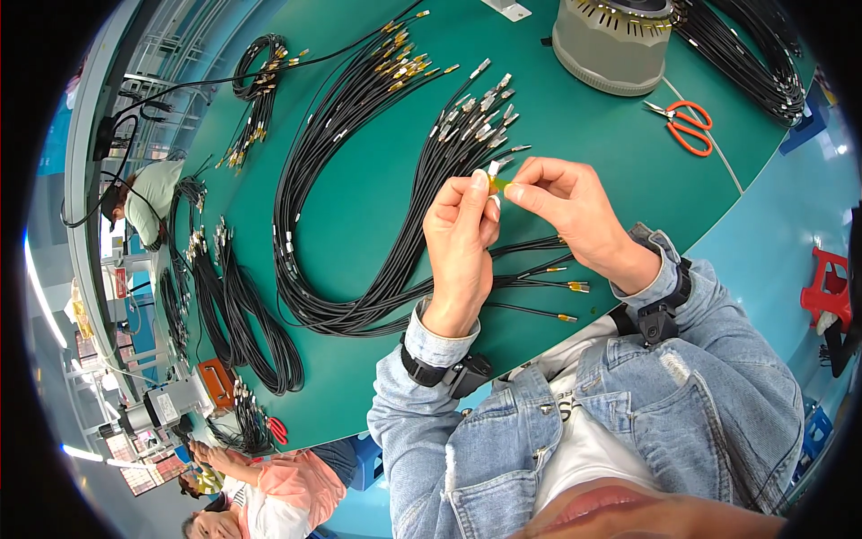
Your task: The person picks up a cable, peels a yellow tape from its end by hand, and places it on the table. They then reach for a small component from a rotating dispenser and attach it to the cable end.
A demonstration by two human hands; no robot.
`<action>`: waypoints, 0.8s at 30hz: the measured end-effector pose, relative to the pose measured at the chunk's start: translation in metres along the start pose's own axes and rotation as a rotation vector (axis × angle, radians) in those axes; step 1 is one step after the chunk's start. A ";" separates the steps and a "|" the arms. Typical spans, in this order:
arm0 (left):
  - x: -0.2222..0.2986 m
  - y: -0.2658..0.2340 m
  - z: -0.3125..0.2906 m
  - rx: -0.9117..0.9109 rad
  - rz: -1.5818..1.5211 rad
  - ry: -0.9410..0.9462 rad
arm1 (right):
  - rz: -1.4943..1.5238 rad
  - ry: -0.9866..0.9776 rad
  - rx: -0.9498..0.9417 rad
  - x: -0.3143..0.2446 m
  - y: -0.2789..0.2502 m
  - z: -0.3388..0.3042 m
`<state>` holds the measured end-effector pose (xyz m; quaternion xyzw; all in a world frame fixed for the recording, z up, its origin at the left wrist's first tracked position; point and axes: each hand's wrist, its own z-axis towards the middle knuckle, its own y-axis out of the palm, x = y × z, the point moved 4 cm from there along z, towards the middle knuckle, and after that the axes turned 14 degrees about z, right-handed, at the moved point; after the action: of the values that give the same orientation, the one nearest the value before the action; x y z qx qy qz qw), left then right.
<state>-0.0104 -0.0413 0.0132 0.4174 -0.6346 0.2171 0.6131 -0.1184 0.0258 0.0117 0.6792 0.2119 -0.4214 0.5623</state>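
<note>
My left hand pinches a black cable's end between thumb and fingers, and a white and silver connector sticks up from the grip. A small yellow-green strip, perhaps tape, sits at the cable end between both hands. The thumb and forefinger of my right hand are closed on the strip's other side. Beneath and left of my hands, a thick bundle of black cables curves in a U, with silver-tipped ends and yellow-banded ends at the far side. Several loose yellow-banded ends lie below my right hand.
Red-handled scissors lie right of a round grey machine on the green table. Coiled black cables rest far right; more bundles lie left. Co-workers sit at lower left and far left. A red stool stands right.
</note>
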 end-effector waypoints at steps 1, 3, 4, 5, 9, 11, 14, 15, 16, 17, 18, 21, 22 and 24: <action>0.000 0.000 -0.001 -0.009 0.001 -0.009 | 0.000 0.000 0.000 0.001 0.000 0.000; 0.001 -0.001 -0.001 -0.017 0.003 -0.018 | 0.000 0.026 0.012 0.003 -0.001 0.001; 0.001 0.000 -0.001 -0.026 -0.019 -0.019 | 0.000 0.038 0.019 0.004 -0.002 0.002; 0.002 0.001 -0.001 -0.035 -0.040 -0.021 | 0.000 0.037 0.020 0.004 -0.003 0.002; 0.008 0.003 -0.002 -0.034 0.006 -0.022 | 0.007 0.048 0.028 0.005 -0.006 0.003; 0.009 0.003 -0.002 -0.028 0.041 -0.022 | 0.030 0.038 0.029 0.006 -0.007 0.003; 0.007 0.001 -0.002 -0.028 0.133 0.027 | 0.043 0.027 0.033 0.004 -0.007 0.003; 0.007 0.001 -0.003 -0.029 0.134 0.027 | 0.044 0.020 0.036 0.003 -0.007 0.002; 0.009 0.001 -0.004 0.013 0.217 0.070 | 0.044 0.014 0.039 0.002 -0.007 0.002; 0.011 0.001 -0.005 0.053 0.300 0.113 | 0.045 0.014 0.040 0.002 -0.007 0.002; 0.012 0.002 -0.005 0.094 0.383 0.156 | 0.057 0.010 0.029 0.002 -0.006 0.003; 0.014 0.003 -0.008 0.149 0.577 0.337 | 0.083 0.007 0.004 0.001 -0.004 0.002; 0.015 0.004 -0.010 0.176 0.673 0.428 | 0.074 0.007 -0.001 0.000 -0.003 0.002; 0.014 0.005 -0.011 0.180 0.707 0.448 | 0.057 0.007 -0.012 -0.001 -0.002 0.002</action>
<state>-0.0069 -0.0336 0.0297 0.1686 -0.5683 0.5538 0.5848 -0.1214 0.0251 0.0111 0.6832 0.1969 -0.4014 0.5773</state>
